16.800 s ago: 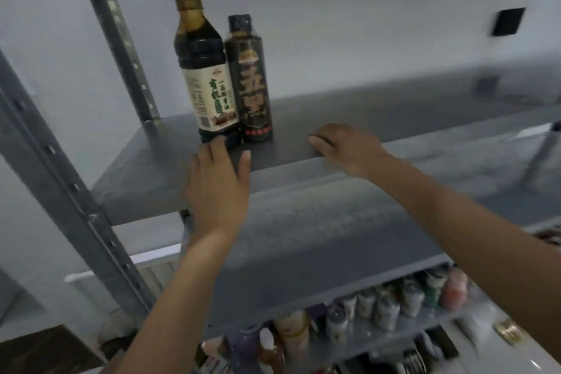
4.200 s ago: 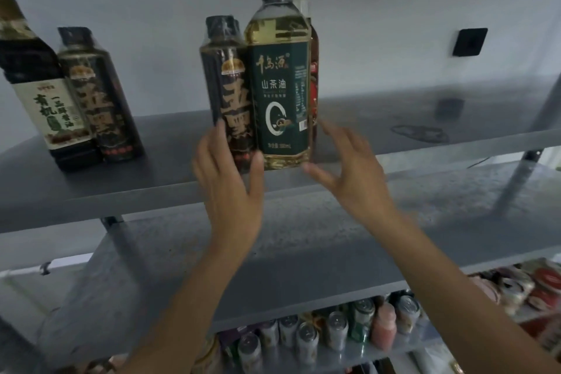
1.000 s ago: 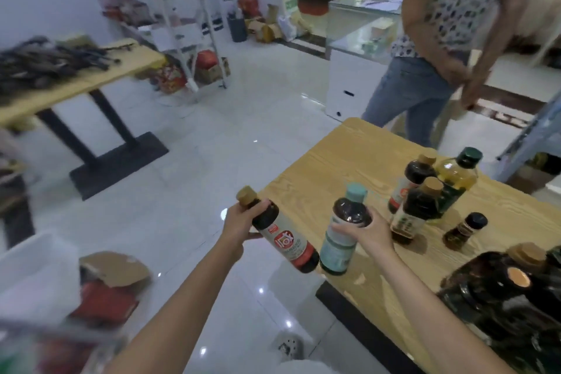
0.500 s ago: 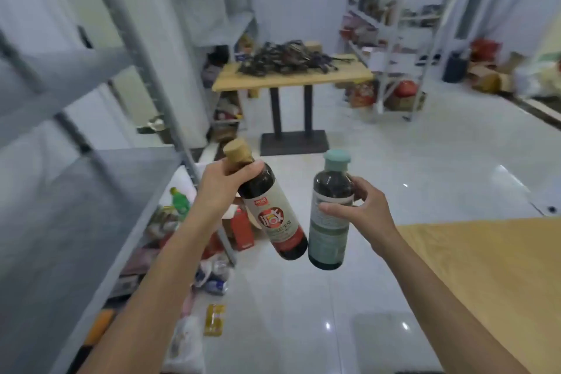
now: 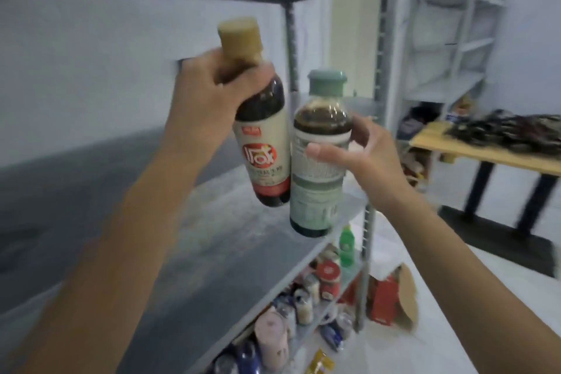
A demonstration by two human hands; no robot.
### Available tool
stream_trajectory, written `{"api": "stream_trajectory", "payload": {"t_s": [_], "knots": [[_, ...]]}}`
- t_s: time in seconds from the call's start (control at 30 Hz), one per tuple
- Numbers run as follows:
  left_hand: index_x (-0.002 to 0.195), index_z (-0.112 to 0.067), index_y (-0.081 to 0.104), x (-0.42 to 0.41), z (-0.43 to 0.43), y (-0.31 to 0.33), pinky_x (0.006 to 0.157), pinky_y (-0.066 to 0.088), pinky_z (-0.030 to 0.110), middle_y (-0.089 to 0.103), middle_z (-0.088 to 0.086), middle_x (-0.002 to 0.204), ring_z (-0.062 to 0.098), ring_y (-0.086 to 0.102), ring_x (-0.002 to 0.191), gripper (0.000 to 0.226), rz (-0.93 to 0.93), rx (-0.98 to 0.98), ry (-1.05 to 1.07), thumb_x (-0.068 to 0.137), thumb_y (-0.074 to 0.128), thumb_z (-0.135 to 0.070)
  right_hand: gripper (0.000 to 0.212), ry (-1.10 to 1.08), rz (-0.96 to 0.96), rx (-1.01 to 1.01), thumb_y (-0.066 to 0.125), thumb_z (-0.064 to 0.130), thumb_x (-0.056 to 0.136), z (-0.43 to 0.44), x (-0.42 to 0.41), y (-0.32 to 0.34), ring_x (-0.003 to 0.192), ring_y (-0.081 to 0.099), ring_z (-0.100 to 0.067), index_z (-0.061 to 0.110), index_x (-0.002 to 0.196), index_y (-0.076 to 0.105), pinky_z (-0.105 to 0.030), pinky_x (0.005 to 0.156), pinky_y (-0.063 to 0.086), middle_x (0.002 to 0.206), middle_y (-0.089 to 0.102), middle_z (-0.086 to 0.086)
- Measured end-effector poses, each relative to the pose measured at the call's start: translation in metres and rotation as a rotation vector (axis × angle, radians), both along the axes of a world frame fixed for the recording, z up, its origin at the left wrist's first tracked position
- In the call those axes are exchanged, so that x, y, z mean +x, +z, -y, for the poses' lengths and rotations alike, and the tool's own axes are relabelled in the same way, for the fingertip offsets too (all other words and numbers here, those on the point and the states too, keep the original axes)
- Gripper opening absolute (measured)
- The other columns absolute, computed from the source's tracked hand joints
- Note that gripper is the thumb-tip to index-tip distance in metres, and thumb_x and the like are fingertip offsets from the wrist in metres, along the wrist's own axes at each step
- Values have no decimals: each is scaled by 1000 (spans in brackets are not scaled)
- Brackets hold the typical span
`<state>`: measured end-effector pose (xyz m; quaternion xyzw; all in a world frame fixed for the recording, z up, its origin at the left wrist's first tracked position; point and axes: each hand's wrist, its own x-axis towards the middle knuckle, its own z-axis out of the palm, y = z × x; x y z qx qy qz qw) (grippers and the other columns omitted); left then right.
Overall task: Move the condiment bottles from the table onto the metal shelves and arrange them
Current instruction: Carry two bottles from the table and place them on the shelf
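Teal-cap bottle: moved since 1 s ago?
Yes: from the bottle table's edge over to the metal shelf, where the right hand holds the teal-cap bottle before its board.

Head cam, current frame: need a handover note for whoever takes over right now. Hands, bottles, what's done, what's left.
Left hand: grips the tan-capped bottle at its neck and shoulder, slightly tilted.
Right hand: holds the green-capped bottle around its upper body, upright.
Both bottles are in the air, side by side, in front of the metal shelf; neither is set down.
Done: these two bottles have been brought to the shelving.
Left: stand both on the shelf and arrange them. Any further bottles are out of view.
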<state>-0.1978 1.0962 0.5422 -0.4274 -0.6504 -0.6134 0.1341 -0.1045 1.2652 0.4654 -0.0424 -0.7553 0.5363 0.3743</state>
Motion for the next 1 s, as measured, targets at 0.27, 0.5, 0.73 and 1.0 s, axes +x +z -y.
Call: {"api": "stream_trajectory", "payload": {"t_s": [0.27, 0.5, 0.73, 1.0], "knots": [[88, -28, 62, -35, 74, 51, 84, 50, 25, 67, -17, 89, -2, 65, 84, 4, -95, 2, 297, 87, 64, -25, 48, 234, -118, 57, 81, 30, 70, 68, -101, 69, 87, 68, -4, 12, 111, 63, -20, 74, 54, 98, 71, 5], [80, -29, 66, -75, 124, 43, 76, 47, 23, 69, -13, 85, 2, 65, 79, 6, 22, 65, 528, 82, 70, -26, 52, 381, -56, 46, 86, 35, 62, 126, -171, 62, 91, 68, -11, 17, 105, 63, -36, 83, 57, 100, 71, 2], [82, -22, 66, -90, 166, 29, 71, 53, 25, 71, -6, 85, 7, 69, 78, 4, 81, 268, 657, 81, 69, -23, 40, 562, -1, 83, 80, 34, 72, 176, -205, 54, 86, 67, -5, 20, 104, 61, -26, 77, 56, 97, 70, 6], [96, -12, 61, -107, 156, 14, 73, 53, 24, 64, -4, 85, 8, 64, 77, 22, -32, 289, 769, 88, 60, -32, 50, 592, 8, 40, 71, 35, 81, 167, -207, 36, 78, 59, 15, 22, 123, 48, -7, 63, 49, 97, 62, 18]]}}
